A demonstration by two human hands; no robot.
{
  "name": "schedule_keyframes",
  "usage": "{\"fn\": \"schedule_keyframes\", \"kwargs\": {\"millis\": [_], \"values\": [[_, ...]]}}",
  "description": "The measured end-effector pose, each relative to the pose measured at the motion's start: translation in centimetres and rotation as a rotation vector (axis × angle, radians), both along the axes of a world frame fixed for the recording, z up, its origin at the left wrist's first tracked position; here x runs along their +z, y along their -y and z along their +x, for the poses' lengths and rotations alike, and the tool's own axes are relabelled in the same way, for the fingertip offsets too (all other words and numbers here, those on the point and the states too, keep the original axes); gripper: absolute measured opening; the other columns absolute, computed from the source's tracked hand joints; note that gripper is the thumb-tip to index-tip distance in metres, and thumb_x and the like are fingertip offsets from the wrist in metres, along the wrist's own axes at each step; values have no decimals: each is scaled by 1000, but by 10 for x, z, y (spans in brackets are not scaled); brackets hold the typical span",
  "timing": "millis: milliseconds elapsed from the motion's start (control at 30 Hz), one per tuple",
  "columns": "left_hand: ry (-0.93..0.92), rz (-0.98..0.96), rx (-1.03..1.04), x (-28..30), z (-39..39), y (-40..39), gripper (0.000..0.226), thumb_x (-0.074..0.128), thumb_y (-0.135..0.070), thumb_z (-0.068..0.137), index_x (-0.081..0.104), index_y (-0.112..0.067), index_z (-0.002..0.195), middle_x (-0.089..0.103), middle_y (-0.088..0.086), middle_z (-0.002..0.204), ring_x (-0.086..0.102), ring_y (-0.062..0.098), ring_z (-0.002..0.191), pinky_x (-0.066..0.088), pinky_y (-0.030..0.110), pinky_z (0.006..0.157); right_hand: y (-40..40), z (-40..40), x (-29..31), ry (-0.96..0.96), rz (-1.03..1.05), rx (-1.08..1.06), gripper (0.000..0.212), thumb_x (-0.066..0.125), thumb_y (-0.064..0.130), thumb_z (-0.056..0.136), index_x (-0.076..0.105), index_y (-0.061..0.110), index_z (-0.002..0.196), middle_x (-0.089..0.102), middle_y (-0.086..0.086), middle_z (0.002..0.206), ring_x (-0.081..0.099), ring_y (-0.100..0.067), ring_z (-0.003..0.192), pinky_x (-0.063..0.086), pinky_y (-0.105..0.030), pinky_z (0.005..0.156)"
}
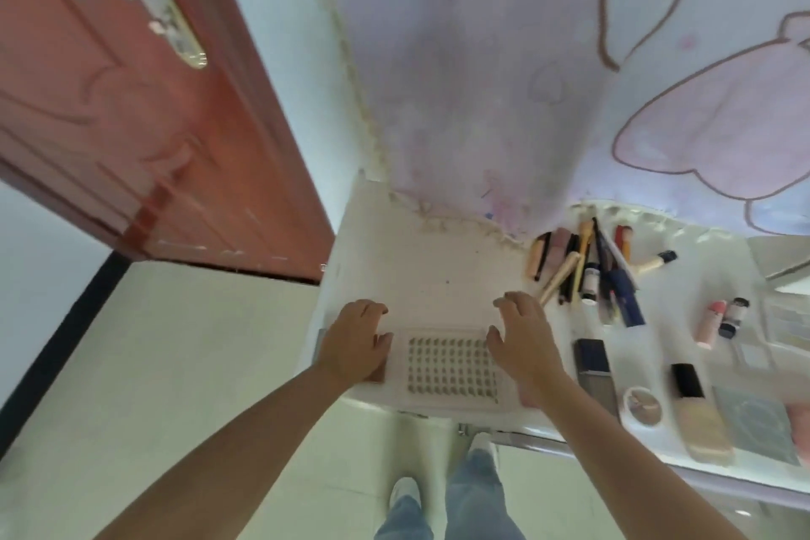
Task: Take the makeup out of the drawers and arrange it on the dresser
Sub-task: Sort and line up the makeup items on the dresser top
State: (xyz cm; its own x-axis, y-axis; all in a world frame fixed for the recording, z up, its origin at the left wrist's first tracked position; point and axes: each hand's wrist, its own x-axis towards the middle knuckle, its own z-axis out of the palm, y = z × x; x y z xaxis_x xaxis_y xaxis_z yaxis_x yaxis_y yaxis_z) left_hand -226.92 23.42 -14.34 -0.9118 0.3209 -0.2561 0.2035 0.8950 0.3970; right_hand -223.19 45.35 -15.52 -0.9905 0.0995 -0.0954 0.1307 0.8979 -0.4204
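Observation:
A clear flat case of false lashes [451,364], with rows of small dark clusters inside, lies on the white dresser top [420,267] near its front edge. My left hand [355,342] rests palm down at the case's left end, thumb against its corner. At the right end, my right hand [521,342] has its fingers spread and its thumb touching the case. To the right lie a heap of brushes and pencils [583,272], a dark compact [594,360], a round compact [642,406], a foundation bottle [701,421] and a pink tube [710,322].
A pale printed curtain [482,79] hangs over the back of the dresser. A red door [131,123] stands open at the left. A grey palette [754,430] and a small dark bottle [734,316] sit at the far right. My feet [405,491] are on the tiled floor.

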Motion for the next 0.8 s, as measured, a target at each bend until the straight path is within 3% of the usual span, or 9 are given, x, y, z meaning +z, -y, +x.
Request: {"fn": "schedule_keyframes", "kwargs": {"millis": [100, 167, 233, 300, 367, 433, 500, 567, 800], "values": [[1, 18, 74, -1, 15, 52, 50, 63, -25, 84, 49, -5, 128, 50, 10, 129, 42, 25, 126, 36, 25, 101, 54, 1, -2, -19, 30, 229, 40, 84, 8, 47, 68, 1, 83, 69, -13, 85, 68, -33, 81, 56, -38, 70], [36, -1, 65, -2, 24, 78, 60, 68, -30, 80, 46, -7, 130, 47, 8, 131, 38, 24, 128, 34, 24, 102, 85, 2, -7, 11, 65, 322, 51, 90, 21, 32, 69, 9, 77, 70, -7, 79, 70, -28, 75, 57, -35, 61], [96, -65, 30, -6, 32, 96, 70, 65, -37, 82, 33, -10, 139, 36, 4, 141, 28, 20, 134, 31, 25, 105, 110, 4, -9, 75, 97, 428, 57, 86, 31, 48, 66, 9, 97, 66, -12, 105, 62, -37, 103, 51, -47, 85], [154, -134, 9, -11, 36, 106, 74, 60, -38, 86, 21, -12, 143, 25, 1, 147, 20, 17, 138, 30, 26, 107, 130, 6, -7, 181, 123, 488, 61, 68, 35, 75, 46, 12, 128, 36, -10, 142, 27, -30, 137, 22, -42, 112], [181, -142, 5, -15, 37, 110, 73, 57, -35, 88, 17, -12, 144, 22, 0, 149, 18, 18, 139, 31, 27, 108, 141, 5, -15, 194, 185, 498, 61, 57, 37, 84, 31, 18, 136, 16, -1, 150, 9, -22, 142, 10, -35, 115], [186, -119, 8, -17, 34, 109, 72, 57, -34, 88, 18, -11, 144, 23, 1, 148, 19, 19, 139, 32, 28, 108, 147, 5, -18, 198, 234, 481, 60, 63, 36, 79, 40, 15, 130, 23, -6, 148, 19, -28, 140, 20, -40, 113], [189, -92, 15, -18, 25, 105, 71, 58, -33, 88, 20, -12, 143, 27, 2, 146, 24, 20, 136, 35, 30, 106, 148, 1, -22, 141, 256, 506, 60, 83, 42, 49, 63, 15, 99, 56, -12, 121, 57, -34, 112, 49, -44, 88], [223, -62, 19, -20, 14, 102, 74, 61, -32, 86, 19, -13, 144, 32, 4, 141, 34, 22, 129, 39, 31, 102, 149, -7, -28, 124, 310, 518, 64, 85, 53, 19, 67, 22, 72, 70, -2, 89, 70, -20, 76, 56, -32, 62], [410, -43, -19, -26, -12, 105, 80, 70, -25, 79, 23, -13, 142, 42, 8, 133, 47, 26, 120, 43, 37, 99, 153, -17, -38, 42, 259, 513, 66, 80, 63, 18, 68, 20, 66, 71, 5, 75, 67, -12, 62, 54, -24, 60]]}}
